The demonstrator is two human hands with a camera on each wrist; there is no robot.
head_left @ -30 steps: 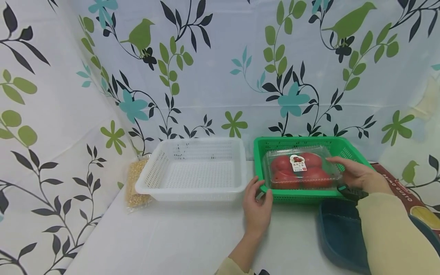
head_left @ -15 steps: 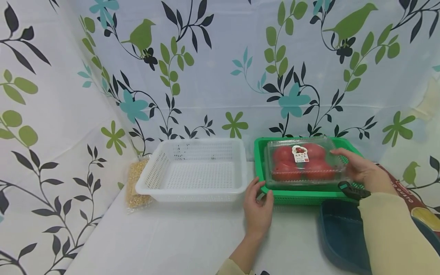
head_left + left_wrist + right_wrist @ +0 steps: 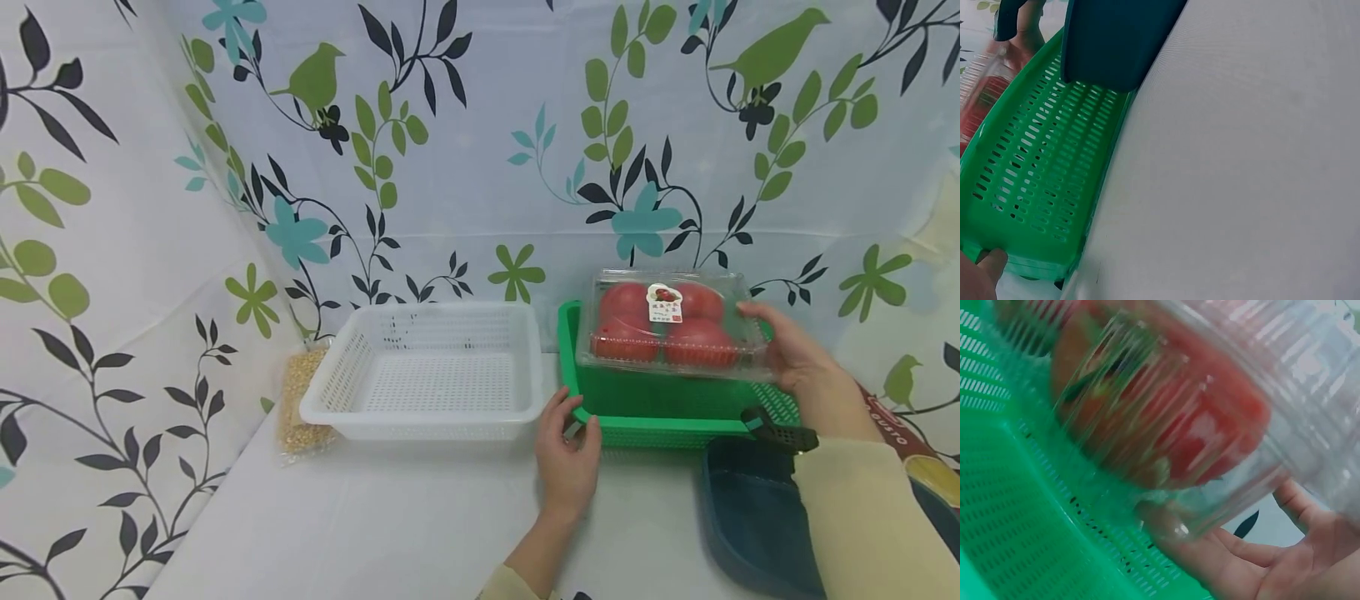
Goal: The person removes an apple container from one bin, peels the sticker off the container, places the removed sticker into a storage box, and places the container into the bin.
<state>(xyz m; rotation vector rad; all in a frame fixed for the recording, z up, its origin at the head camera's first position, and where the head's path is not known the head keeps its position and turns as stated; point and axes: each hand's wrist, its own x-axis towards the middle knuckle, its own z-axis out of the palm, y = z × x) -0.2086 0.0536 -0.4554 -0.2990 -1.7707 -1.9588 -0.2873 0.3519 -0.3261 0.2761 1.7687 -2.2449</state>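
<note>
My right hand [image 3: 806, 358] grips the right end of a clear plastic box of tomatoes [image 3: 697, 340] with a white label. In the head view the box is raised above the green plastic basket [image 3: 675, 429]. Through its ribbed wall, the right wrist view shows a red tomato [image 3: 1197, 431], with fingers [image 3: 1210, 559] under the lower edge of the box. My left hand [image 3: 567, 462] holds the basket's front left corner, fingers at the rim. Its thumb [image 3: 992, 265] lies against the basket end in the left wrist view; the other fingers are mostly hidden there.
Left of the green basket stands a white perforated basket [image 3: 438, 422], with a bag of yellow grains [image 3: 300, 400] beside it. A dark blue bin [image 3: 750, 517] sits in front at the right, partly under the right sleeve. A dark red package [image 3: 900, 433] lies at the far right.
My right hand has lifted the tomato box up out of the green basket, moving back and slightly right. My left hand has stayed at the basket corner.
</note>
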